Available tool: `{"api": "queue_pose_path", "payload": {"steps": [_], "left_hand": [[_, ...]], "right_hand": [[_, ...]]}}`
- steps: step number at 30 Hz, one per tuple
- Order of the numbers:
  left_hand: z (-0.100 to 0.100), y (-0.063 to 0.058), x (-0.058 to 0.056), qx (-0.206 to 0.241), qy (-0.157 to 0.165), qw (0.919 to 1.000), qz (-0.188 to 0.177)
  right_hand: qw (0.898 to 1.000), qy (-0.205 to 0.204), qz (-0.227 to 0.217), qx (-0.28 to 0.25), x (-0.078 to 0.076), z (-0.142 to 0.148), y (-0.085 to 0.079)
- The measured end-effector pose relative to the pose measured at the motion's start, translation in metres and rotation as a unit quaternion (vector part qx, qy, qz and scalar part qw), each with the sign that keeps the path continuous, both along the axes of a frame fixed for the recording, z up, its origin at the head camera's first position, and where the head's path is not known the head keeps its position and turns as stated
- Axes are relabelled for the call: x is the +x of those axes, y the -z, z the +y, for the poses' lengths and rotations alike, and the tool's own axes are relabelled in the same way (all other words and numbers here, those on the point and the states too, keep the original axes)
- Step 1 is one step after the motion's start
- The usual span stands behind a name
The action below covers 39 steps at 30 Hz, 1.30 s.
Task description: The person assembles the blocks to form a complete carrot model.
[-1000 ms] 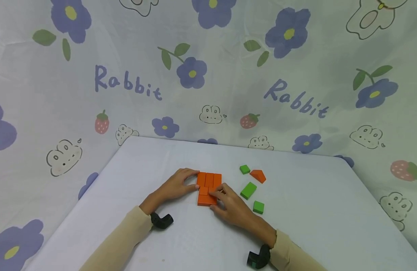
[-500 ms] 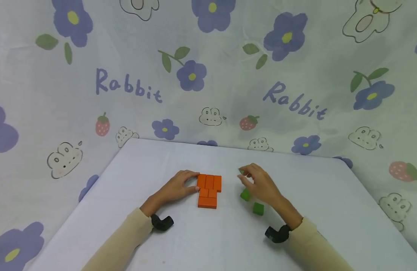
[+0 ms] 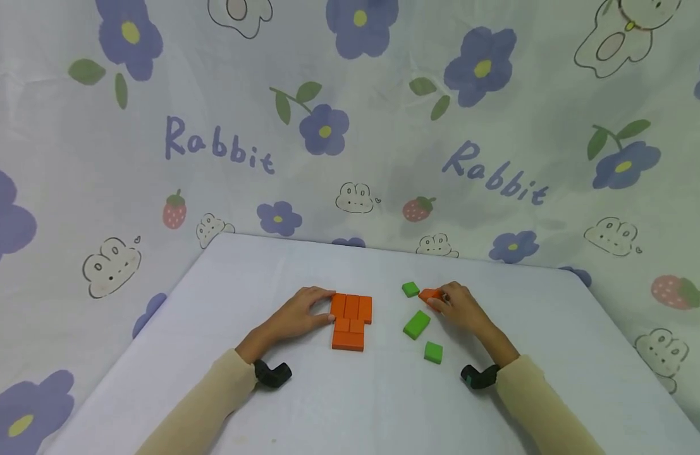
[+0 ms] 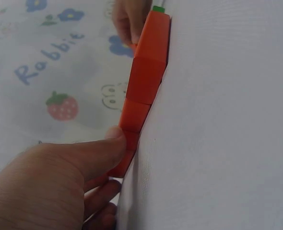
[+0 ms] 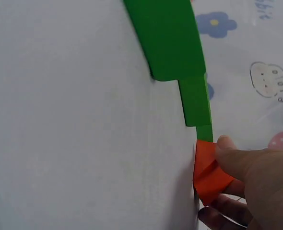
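In the head view, several flat orange blocks (image 3: 351, 308) lie joined on the table: three upright ones at the back, two small squares and a wide one in front. My left hand (image 3: 295, 313) holds the left back block, index finger at its far corner and thumb near its front corner. The left wrist view shows the thumb against the orange row (image 4: 146, 79). To the right, my right hand (image 3: 463, 308) pinches a loose orange trapezoid block (image 3: 427, 297) between thumb and fingers. In the right wrist view the trapezoid (image 5: 208, 172) rests at the table surface, partly covered by the thumb.
Three green blocks lie between the hands: a small one (image 3: 410, 289) at the back, an oblong one (image 3: 417, 325) in the middle and a squarish one (image 3: 433, 352) nearest me. A patterned curtain (image 3: 361, 126) hangs behind the white table (image 3: 241, 272).
My right hand has left the joined orange blocks, swung right over the green blocks and taken hold of the orange trapezoid. The left hand stays in place.
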<state>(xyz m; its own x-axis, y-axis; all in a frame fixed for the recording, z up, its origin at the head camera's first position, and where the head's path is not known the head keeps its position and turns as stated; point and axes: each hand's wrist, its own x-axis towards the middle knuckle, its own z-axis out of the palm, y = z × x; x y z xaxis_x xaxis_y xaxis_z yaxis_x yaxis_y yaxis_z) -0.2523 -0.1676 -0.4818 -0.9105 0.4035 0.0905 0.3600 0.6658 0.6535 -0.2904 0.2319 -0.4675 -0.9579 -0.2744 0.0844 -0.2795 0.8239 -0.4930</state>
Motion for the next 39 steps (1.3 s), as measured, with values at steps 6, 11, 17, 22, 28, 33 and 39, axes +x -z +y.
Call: {"api": "queue_pose_path", "payload": {"steps": [6, 11, 17, 22, 28, 33, 39], "left_hand": [[0.001, 0.0, -0.001, -0.004, -0.001, 1.0, -0.004], [0.003, -0.001, 0.001, 0.001, 0.005, 1.0, -0.005], [0.001, 0.0, 0.004, -0.012, 0.002, 0.9998, -0.013], [-0.003, 0.0, 0.005, -0.014, -0.007, 0.9998, -0.011], [-0.004, 0.0, 0.006, -0.006, 0.0, 0.9999, -0.01], [-0.003, 0.0, 0.005, -0.007, 0.006, 1.0, -0.001], [-0.002, -0.005, 0.001, -0.014, 0.008, 0.9998, 0.009]], "right_hand": [[0.999, -0.027, 0.013, -0.023, 0.008, -0.006, -0.003], [0.997, -0.036, 0.052, -0.039, 0.019, -0.002, -0.008], [0.991, -0.065, 0.091, -0.071, 0.041, -0.013, -0.031], [0.981, -0.142, 0.102, -0.082, 0.069, -0.049, -0.046], [0.962, -0.238, 0.113, -0.076, 0.096, -0.089, -0.04], [0.95, -0.278, 0.127, -0.061, 0.101, -0.11, -0.026], [0.942, -0.292, 0.164, -0.029, 0.098, -0.123, -0.012]]}}
